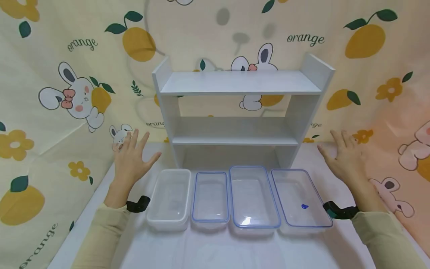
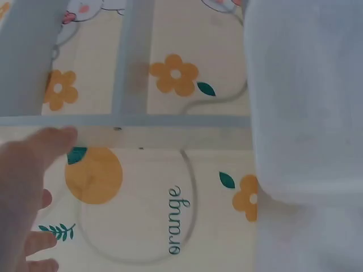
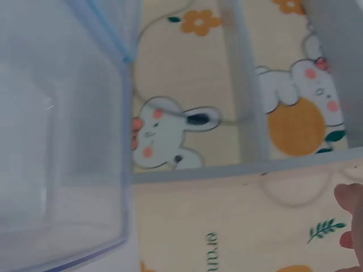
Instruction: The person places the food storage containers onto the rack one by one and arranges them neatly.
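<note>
My left hand (image 1: 130, 160) is held with fingers spread, left of the white shelf (image 1: 235, 142) and above the far left container. Nothing is in it. On the other side my right hand (image 1: 346, 158) is likewise spread and holds nothing, right of the shelf. Between the hands stands a row of clear plastic containers: a whitish one (image 1: 169, 198), a small blue-rimmed one (image 1: 211, 198), a taller blue-rimmed one (image 1: 254, 198) and a wide blue-rimmed one (image 1: 295, 190) with a small blue mark. In the wrist views, only parts of the left fingers (image 2: 54, 141) and right fingers (image 3: 346, 198) show.
The two-tier shelf stands directly behind the containers, its upper board (image 1: 240, 82) above a lower one. A cloth printed with oranges and rabbits (image 1: 80, 93) hangs behind and at both sides. White cloth covers the table (image 1: 235, 254) in front.
</note>
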`<state>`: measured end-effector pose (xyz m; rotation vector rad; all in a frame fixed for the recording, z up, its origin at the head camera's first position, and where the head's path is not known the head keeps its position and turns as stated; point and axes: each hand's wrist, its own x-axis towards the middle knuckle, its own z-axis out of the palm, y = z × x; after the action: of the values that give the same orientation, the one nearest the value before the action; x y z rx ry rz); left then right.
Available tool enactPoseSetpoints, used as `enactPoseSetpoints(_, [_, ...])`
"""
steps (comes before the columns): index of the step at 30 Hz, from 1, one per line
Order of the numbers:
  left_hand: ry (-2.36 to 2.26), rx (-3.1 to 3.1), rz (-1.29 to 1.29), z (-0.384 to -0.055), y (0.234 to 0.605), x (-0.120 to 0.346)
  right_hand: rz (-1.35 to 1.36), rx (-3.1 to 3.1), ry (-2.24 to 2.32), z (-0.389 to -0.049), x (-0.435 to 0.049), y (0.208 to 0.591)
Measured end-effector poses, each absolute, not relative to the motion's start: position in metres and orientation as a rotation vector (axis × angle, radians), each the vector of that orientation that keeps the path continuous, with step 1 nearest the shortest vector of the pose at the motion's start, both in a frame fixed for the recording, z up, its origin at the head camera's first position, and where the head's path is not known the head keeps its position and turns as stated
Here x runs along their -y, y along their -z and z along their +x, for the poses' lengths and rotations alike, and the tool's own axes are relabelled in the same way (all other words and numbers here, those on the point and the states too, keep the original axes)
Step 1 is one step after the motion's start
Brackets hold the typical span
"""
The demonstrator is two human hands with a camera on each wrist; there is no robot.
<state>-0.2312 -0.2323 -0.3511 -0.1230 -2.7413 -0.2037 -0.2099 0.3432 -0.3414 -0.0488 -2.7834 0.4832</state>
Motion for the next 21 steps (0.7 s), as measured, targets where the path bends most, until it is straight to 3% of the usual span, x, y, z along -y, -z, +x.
enactPoseSetpoints(7, [0.455,2.619,-0.278,-0.22,0.353,0.226,0.025,2.581,-0.68,-0.206,-0.334,0.33])
enactPoseSetpoints(21, [1.116,2.708,-0.329,-0.199,0.362,0.238,0.16,2.269,-0.878,-0.214,-0.315,0.297])
